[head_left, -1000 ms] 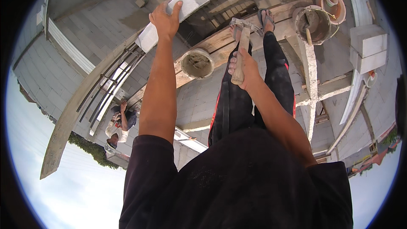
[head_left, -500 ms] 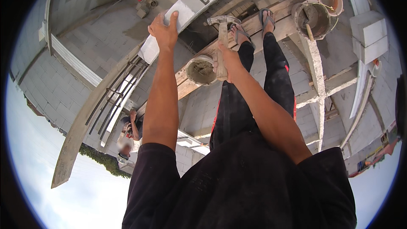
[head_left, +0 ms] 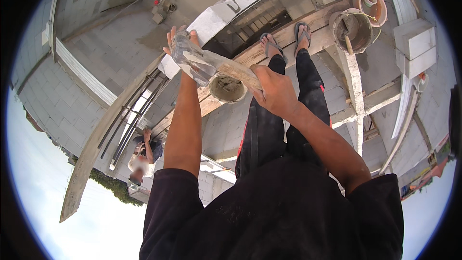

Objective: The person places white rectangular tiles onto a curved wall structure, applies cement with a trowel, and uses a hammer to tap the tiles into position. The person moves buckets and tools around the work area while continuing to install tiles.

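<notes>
My right hand [head_left: 276,90] is wrapped round the wooden handle of a claw hammer [head_left: 192,62], its grey head raised toward the camera. Beyond the head, my left hand [head_left: 172,37] rests at the near end of a long white block beam [head_left: 211,21]. Its visible fingers are spread; the hammer head covers the rest of the hand. Below the hammer handle stands a bucket of grey mortar [head_left: 228,97] on the planks, partly overlapped by the handle.
My sandalled feet stand on wooden planks [head_left: 320,38] high up. A larger bucket [head_left: 365,25] with a trowel and a pinkish bucket [head_left: 380,13] sit at right. White blocks [head_left: 416,50] are stacked beyond. Steel bars [head_left: 126,120], a long board [head_left: 89,163] and another person [head_left: 140,160] appear at left.
My right hand has raised the hammer and swung its head leftward, from near my feet to in front of my left hand. The left hand stays at the beam, its fingers more spread.
</notes>
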{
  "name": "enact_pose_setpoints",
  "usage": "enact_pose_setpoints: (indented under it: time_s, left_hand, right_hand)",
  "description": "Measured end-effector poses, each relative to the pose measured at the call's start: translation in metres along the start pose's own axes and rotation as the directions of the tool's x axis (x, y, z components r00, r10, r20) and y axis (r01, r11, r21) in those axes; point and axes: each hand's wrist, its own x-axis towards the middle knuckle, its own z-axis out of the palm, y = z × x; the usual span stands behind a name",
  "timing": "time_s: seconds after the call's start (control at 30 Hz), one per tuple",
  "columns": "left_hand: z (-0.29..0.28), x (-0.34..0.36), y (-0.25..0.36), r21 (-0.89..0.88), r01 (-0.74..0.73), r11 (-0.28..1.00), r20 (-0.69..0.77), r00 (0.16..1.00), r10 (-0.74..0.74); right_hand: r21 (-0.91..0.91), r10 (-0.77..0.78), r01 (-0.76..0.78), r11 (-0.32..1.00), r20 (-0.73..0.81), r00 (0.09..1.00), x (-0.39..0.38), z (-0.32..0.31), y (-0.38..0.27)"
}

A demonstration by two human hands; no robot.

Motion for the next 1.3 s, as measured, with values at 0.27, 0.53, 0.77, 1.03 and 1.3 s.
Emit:
enact_pose_setpoints:
  time_s: [0.27,0.53,0.77,1.03,1.3]
  left_hand:
    - [0.004,-0.01,-0.014,0.035,-0.081,0.996,-0.036,0.996,0.082]
    - [0.004,-0.004,-0.015,0.066,-0.08,0.995,-0.019,0.997,0.081]
    - [0.024,-0.003,-0.061,0.108,-0.098,0.989,-0.027,0.994,0.101]
    - [0.017,0.0,-0.073,0.034,-0.082,0.996,0.032,0.996,0.081]
    - [0.013,0.001,-0.029,0.133,-0.06,0.989,-0.009,0.998,0.061]
  right_hand:
    - [-0.164,0.17,-0.144,0.976,0.16,0.972,0.013,0.021,0.041]
    - [-0.226,0.178,-0.144,0.964,0.142,0.974,0.017,0.019,0.049]
    - [-0.216,0.11,-0.088,0.972,0.096,0.989,0.021,0.016,0.045]
    - [-0.081,0.069,-0.056,0.995,0.165,0.984,0.015,0.004,0.029]
    - [-0.082,0.108,-0.102,0.991,0.075,0.991,-0.001,-0.017,0.047]
